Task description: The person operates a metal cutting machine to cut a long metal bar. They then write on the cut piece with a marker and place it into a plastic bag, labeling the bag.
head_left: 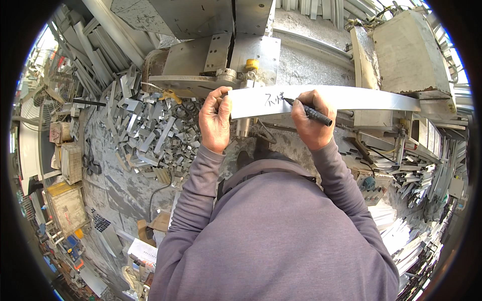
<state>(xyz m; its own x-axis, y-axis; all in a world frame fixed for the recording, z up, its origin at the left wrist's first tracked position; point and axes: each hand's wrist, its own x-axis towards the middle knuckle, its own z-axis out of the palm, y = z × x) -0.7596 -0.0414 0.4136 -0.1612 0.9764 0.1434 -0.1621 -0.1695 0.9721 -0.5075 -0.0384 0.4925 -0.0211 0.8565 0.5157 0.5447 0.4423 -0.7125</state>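
A long white metal profile (371,98) lies crosswise in front of me, reaching right toward a boxy machine part. At its left end my left hand (217,120) grips the edge, thumb in front and fingers curled over the top. My right hand (315,120) holds a black marker pen (317,116), its tip on the profile's white face. Dark handwritten strokes (273,99) stand on that face just left of the tip. The right hand's lower side rests against the profile.
Beyond the profile stands a metal cutting machine (201,60) with a yellow knob (252,64). A heap of metal offcuts (150,135) covers the floor at left. At right are a beige machine housing (411,55) and stacked profiles (416,175). A fan (60,95) stands far left.
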